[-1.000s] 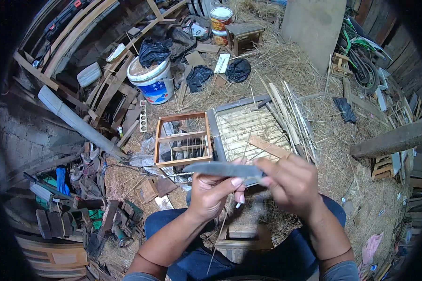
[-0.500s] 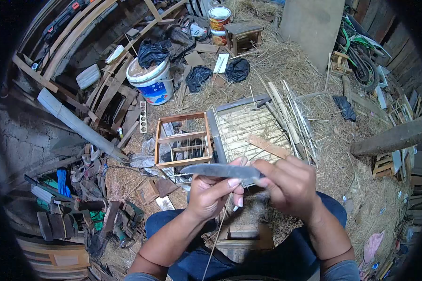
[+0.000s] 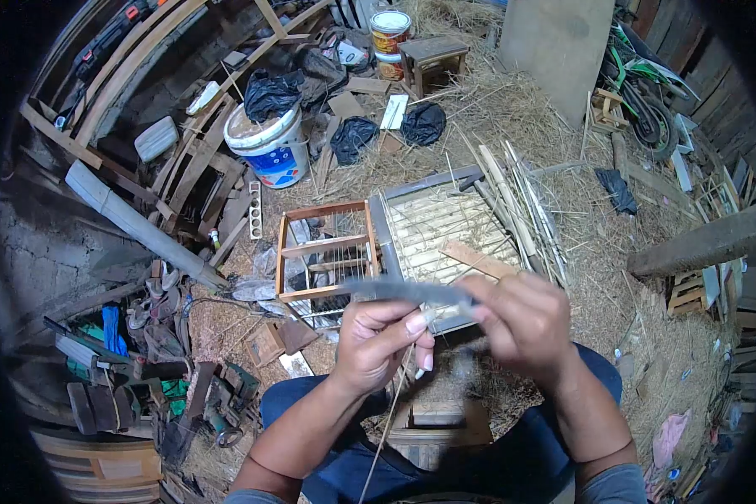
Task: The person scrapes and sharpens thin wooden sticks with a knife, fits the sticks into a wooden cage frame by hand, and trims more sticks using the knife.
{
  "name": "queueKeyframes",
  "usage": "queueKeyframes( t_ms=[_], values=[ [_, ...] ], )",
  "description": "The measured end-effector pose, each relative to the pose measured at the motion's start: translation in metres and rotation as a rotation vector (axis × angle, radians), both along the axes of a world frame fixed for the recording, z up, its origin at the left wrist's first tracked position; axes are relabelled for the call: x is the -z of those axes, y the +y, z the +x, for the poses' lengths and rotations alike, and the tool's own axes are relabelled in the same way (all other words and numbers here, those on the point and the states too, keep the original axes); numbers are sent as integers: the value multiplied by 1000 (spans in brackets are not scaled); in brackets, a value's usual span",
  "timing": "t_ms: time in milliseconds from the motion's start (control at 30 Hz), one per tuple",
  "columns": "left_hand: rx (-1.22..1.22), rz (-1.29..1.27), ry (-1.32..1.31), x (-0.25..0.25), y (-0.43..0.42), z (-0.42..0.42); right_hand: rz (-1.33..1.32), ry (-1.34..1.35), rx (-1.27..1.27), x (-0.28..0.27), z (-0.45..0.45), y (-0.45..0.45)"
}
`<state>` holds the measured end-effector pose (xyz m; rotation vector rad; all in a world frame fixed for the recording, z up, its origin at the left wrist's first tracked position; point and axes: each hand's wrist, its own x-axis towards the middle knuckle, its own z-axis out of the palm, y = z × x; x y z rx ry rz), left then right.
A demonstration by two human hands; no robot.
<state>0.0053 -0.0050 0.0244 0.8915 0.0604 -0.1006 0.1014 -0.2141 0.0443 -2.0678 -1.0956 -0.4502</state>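
My right hand [image 3: 525, 323] is closed around the handle end of a knife [image 3: 407, 291]. Its broad dark blade points left and is smeared by motion. My left hand [image 3: 380, 346] pinches a thin bamboo strip [image 3: 385, 433] between thumb and fingers. The strip's long tail hangs down between my knees, and its short upper end sticks out toward my right hand. The blade lies just above my left fingertips; whether it touches the strip I cannot tell.
A wooden frame with thin bars [image 3: 323, 295] lies beyond my hands, beside a slatted bamboo panel [image 3: 433, 239] in a grey frame. Split bamboo sticks [image 3: 512, 202] lie at its right. A white bucket [image 3: 269, 151] stands back left, and a motorbike [image 3: 651, 109] stands back right.
The knife has shifted slightly up and to the right, and its blade has lifted off my left thumb and fingers. My left hand keeps its pinch on the strip, almost unmoved.
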Motion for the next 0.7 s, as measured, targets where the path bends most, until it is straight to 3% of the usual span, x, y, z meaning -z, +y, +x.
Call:
queueKeyframes(
  t_ms=[200, 367, 467, 500, 700],
  values=[
    [-123, 70, 86, -7, -7, 2, -54, -6, -12, -3, -2, 0],
    [-36, -46, 46, -3, 0, 1, -77, 59, -26, -5, -4, -1],
    [-12, -38, 46, 2, 4, 1, 31, -14, 54, 7, 6, 2],
    [-17, 1, 60, 0, 4, 1, -53, 80, 101, -2, 8, -3],
    [-24, 55, 83, 3, 6, 5, -27, 83, 30, 1, -1, 1]
  ],
)
